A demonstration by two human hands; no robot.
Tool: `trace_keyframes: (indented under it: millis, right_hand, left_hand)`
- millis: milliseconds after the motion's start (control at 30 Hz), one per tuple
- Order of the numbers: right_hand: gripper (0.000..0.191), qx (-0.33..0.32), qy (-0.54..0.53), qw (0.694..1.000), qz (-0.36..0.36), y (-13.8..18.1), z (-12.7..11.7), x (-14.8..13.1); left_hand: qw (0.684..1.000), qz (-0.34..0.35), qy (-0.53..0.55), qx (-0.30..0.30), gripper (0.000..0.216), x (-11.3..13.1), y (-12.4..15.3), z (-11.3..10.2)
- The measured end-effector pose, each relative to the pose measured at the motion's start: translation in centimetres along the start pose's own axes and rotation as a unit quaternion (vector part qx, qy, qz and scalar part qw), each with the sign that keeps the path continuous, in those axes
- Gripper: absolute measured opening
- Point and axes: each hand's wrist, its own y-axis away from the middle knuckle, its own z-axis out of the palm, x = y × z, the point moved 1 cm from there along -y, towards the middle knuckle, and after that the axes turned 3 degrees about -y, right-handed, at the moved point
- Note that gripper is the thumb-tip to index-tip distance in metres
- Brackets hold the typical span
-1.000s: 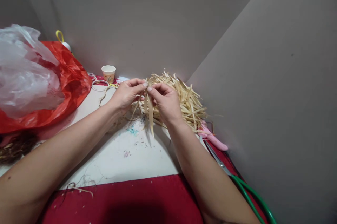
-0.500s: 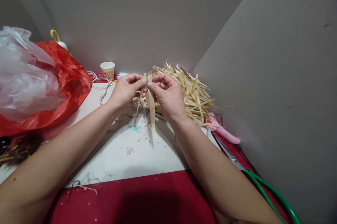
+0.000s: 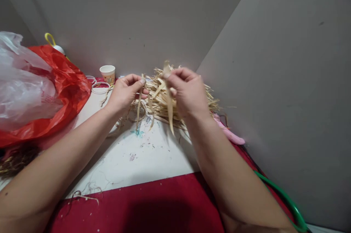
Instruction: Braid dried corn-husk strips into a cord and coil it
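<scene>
My left hand (image 3: pixel 124 92) pinches narrow dried-leaf strips (image 3: pixel 139 107) between thumb and forefinger, their ends dangling over the white board. To its right, my right hand (image 3: pixel 189 92), a little blurred, pinches a wider dried-leaf strip (image 3: pixel 169 110) that hangs down with its top poking above the fingers. The two hands are apart. Behind them lies a heap of straw-coloured dried-leaf strips (image 3: pixel 160 107), partly hidden by my right hand. A twisted cord (image 3: pixel 105 96) of similar fibre shows beside my left hand and runs behind it.
A red plastic bag (image 3: pixel 72 90) with a clear bag (image 3: pixel 24 83) lies at left. A paper cup (image 3: pixel 108 75) and white rings (image 3: pixel 100 87) stand near the wall. Pink-handled tool (image 3: pixel 233 137) and green scissor handles (image 3: pixel 287 198) lie at right, by the side wall. Dark fibres (image 3: pixel 19 160) lie lower left.
My hands, which were together at the strips, have drawn apart. The right hand has moved right with the wide strip; the left keeps the narrow ones. The view has shifted slightly.
</scene>
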Motion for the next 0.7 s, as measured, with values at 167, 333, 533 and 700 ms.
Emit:
trace_keyframes:
  millis: [167,333,533,700]
  right_hand:
    - [0.02,0.135,-0.04,0.989,-0.041,-0.9,-4.2,-5.9]
    - [0.022,0.149,-0.018,0.988,-0.024,-3.1,-9.2,-6.4]
    - [0.01,0.075,0.09,0.992,0.045,-4.6,-9.8,-2.4]
    - [0.005,-0.101,0.317,0.943,0.008,-4.3,-6.5,1.7]
  left_hand:
    - [0.999,-0.031,0.02,-0.01,0.014,0.0,-0.1,0.0]
    - [0.995,-0.058,0.083,-0.012,0.014,0.3,-0.3,-0.1]
    - [0.989,-0.074,0.13,-0.012,0.013,0.3,-1.4,-0.1]
    - [0.997,-0.039,-0.031,0.063,0.004,-2.1,-2.6,-0.1]
